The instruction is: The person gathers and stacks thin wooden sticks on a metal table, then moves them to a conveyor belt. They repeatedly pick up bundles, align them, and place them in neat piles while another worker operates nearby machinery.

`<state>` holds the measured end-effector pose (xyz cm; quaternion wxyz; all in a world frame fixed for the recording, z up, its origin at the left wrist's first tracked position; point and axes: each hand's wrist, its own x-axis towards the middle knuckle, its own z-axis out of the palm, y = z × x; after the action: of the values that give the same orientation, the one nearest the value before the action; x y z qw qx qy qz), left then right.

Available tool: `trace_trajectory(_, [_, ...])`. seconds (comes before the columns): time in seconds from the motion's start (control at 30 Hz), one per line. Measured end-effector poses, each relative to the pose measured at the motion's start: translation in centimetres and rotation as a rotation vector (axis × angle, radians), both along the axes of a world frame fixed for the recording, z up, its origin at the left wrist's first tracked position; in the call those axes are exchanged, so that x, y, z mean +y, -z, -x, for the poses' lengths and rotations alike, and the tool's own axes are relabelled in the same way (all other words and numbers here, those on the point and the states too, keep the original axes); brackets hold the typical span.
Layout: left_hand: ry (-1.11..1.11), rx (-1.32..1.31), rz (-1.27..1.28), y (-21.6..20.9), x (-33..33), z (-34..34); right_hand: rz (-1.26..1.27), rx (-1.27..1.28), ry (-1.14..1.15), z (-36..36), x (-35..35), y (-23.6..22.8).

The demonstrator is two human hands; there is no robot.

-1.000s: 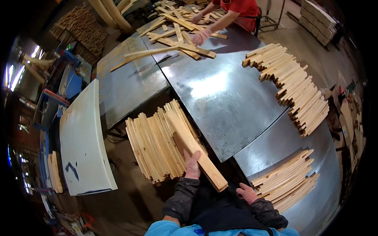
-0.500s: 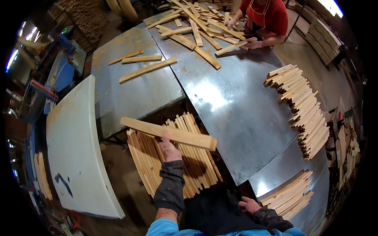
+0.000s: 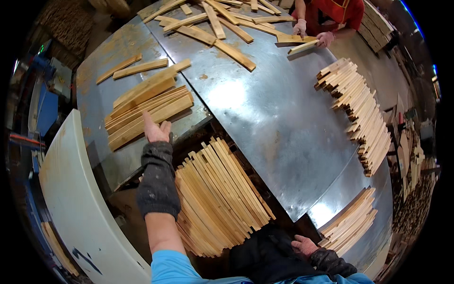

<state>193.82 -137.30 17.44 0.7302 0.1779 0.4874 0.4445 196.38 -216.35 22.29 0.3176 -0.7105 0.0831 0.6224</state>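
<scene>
My left hand (image 3: 157,130), in a light work glove, reaches over the left metal table with thumb and fingers apart. Its fingertips are at the near side of a loose bundle of wooden slats (image 3: 151,102) that lie roughly side by side. Just below, in front of my body, is a large stack of slats (image 3: 217,194), partly behind my left forearm. Low at the right, my right hand (image 3: 304,245), also gloved, rests by the table edge with relaxed fingers and nothing visible in them. Beside it lies a small row of slats (image 3: 351,222).
A co-worker's gloved hands (image 3: 324,39) handle slats at the far right, beside a scattered wood pile (image 3: 222,23). A long row of slats (image 3: 357,116) lines the right edge of the metal table (image 3: 265,137). A white curved panel (image 3: 75,189) stands at my left.
My left hand has moved forward and left from above the stack to the left table. The wood it held now lies there as a bundle, and its fingers have opened. My view has shifted.
</scene>
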Motion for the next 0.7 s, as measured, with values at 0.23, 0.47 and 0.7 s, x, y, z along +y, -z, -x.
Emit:
trace_trajectory(0.23, [0.425,-0.269,0.094,5.8,-14.3,-3.2,0.001,-0.085,-0.006,1.3,2.0,0.4])
trace_trajectory(0.47, [0.847,0.025,0.038,3.5,-38.2,-2.5,-0.059,-0.278,-0.034,3.2,-5.2,4.8])
trace_trajectory(0.7, [1.400,0.045,0.037,1.3,-58.6,-5.7,-0.183,-0.277,0.318,4.9,-15.6,5.0])
